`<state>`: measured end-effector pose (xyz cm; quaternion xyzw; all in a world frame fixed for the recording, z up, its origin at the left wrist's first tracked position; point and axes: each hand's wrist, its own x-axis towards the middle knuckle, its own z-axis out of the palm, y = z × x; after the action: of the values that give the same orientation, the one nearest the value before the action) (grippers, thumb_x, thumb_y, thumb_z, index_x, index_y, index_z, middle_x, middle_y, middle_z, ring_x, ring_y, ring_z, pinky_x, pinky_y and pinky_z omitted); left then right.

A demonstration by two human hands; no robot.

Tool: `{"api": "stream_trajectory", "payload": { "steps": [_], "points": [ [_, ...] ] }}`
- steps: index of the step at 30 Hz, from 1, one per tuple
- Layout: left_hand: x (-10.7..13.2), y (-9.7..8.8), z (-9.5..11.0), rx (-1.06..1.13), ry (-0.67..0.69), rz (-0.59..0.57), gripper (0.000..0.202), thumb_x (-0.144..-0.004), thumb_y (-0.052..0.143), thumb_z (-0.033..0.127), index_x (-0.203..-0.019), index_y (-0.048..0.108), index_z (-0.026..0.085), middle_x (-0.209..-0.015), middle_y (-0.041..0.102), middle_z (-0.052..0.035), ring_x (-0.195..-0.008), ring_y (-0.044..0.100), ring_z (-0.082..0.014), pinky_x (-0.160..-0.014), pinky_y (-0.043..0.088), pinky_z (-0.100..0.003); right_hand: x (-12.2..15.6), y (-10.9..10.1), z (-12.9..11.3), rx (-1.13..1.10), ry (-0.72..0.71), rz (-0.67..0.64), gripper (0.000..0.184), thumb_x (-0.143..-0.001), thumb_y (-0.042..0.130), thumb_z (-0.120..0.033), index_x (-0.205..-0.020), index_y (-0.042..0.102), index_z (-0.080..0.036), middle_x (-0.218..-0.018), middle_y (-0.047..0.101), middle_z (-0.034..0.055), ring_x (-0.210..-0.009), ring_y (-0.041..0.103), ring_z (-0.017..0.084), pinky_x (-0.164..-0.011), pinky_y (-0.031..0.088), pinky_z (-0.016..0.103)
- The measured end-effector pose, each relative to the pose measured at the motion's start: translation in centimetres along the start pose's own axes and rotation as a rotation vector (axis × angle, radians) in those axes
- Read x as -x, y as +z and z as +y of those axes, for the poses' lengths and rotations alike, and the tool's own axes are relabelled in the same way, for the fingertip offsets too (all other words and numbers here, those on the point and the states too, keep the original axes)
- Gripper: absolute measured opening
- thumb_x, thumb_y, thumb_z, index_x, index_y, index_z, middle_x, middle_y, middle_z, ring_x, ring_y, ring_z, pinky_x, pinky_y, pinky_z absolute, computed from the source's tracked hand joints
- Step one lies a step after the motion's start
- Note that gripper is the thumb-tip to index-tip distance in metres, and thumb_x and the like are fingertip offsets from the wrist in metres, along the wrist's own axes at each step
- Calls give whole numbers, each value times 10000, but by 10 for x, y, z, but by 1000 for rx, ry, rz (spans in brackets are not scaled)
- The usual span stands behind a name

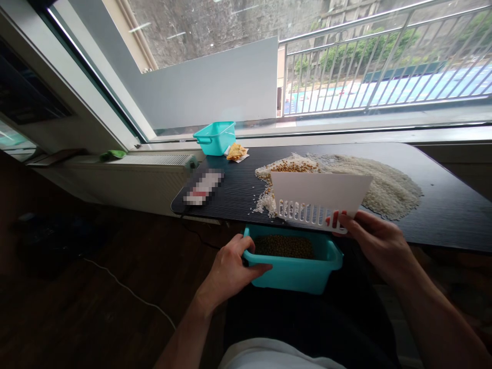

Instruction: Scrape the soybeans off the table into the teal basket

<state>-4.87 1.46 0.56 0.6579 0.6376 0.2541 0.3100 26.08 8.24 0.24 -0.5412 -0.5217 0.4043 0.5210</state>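
My left hand [230, 264] grips the left end of a teal plastic bin [294, 275], thumb on the outer wall and fingers over the rim. The bin is just below the table's front edge, and small round yellowish-brown beans [284, 247] cover its bottom. In my right hand [378, 246] is a white slotted plastic panel [319, 189], pinched at its lower right corner. It stands tilted over the table edge, its row of slots facing down. Behind the panel spreads a pile of white rice [392, 184], with brown beans [295, 165] mixed in on the left; the panel hides part of it.
On the dark tabletop [446, 205], a second teal bin [217, 138] stands at the back left beside a crumpled yellowish cloth [236, 151]. A blurred flat object [203, 187] lies near the left edge. A radiator [154, 177] and window border the table; a white cable [130, 292] crosses the floor.
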Motion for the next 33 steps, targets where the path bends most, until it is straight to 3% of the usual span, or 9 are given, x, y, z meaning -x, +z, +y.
{"api": "stream_trajectory", "payload": {
  "steps": [4, 10, 17, 23, 33],
  "points": [
    [0, 0, 1, -5, -3, 2, 324, -773, 864, 301, -776, 548, 225, -809, 487, 65, -723, 513, -147, -688, 347, -287, 0, -7, 6, 7, -3, 69, 409, -796, 879, -658, -990, 900, -298, -984, 887, 22, -897, 828, 263, -943, 683, 416],
    [0, 1, 1, -12, 2, 9, 325, -766, 869, 302, -777, 553, 226, -811, 493, 66, -723, 524, -147, -689, 353, -281, 2, -8, 5, -10, 18, -32, 437, -751, 902, -673, -896, 887, -261, -930, 879, 43, -875, 831, 292, -845, 713, 415],
    [0, 1, -2, -7, 11, 10, 325, -776, 867, 319, -775, 555, 230, -807, 499, 60, -711, 524, -150, -669, 343, -280, -5, -2, -5, -25, 3, 144, 481, -704, 896, -728, -866, 869, -277, -876, 859, 34, -793, 804, 250, -846, 721, 436],
    [0, 1, -2, -6, 14, 17, 317, -780, 867, 306, -776, 560, 229, -807, 510, 62, -703, 524, -143, -663, 349, -276, -25, 10, -3, -6, -70, 101, 525, -661, 884, -774, -783, 840, -265, -784, 816, 14, -727, 758, 226, -760, 710, 413],
    [0, 0, -1, -17, 11, 17, 310, -773, 871, 289, -779, 568, 225, -807, 516, 67, -715, 534, -142, -674, 368, -280, -18, 7, -6, 26, -36, 74, 574, -643, 884, -793, -820, 871, -248, -836, 839, 44, -761, 755, 244, -777, 671, 393]
  ]
}}
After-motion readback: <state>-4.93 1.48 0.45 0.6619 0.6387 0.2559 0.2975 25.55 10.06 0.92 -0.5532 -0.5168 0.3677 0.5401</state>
